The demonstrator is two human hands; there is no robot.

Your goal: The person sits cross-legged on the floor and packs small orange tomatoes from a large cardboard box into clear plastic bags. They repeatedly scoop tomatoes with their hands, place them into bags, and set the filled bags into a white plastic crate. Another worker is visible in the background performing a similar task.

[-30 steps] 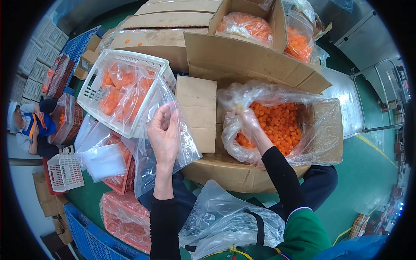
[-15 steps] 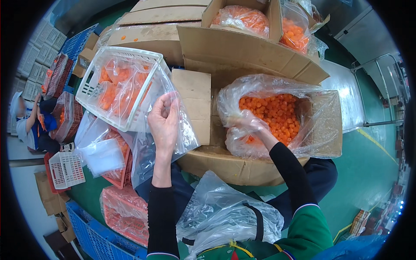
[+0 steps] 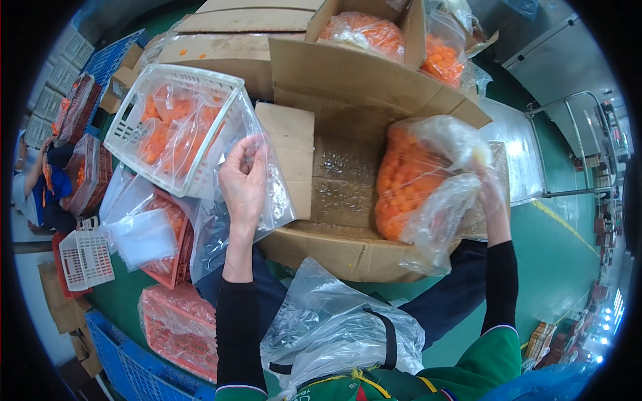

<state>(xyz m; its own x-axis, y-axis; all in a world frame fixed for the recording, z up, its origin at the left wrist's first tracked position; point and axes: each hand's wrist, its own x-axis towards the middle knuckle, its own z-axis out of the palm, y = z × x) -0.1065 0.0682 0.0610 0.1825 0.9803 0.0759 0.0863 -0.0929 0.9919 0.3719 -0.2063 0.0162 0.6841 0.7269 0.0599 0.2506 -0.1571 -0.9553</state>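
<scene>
A large clear plastic bag full of small orange pieces (image 3: 403, 184) leans toward the right side of an open cardboard box (image 3: 344, 190). My right hand (image 3: 491, 195), slightly blurred, grips the gathered film on the bag's right side. Against the right edge of a white plastic crate (image 3: 195, 75), my left hand (image 3: 242, 179) has its fingers curled in a pinch on an empty clear plastic bag (image 3: 275, 194), which hangs beneath it. Inside the crate lie several clear bags of orange pieces (image 3: 175, 130).
More bagged orange pieces (image 3: 364, 35) sit in a carton at the back. A red crate (image 3: 179, 250) with folded clear film (image 3: 144, 237) stands at left, a plastic-covered red crate (image 3: 180, 321) nearer. Blue crates (image 3: 137, 361) line the lower left. A co-worker (image 3: 50, 180) sits far left.
My right hand has moved right, pulling the bag's film across. The bag's mouth is now folded over, and the box floor shows at left. My left hand stays pinched on its bag.
</scene>
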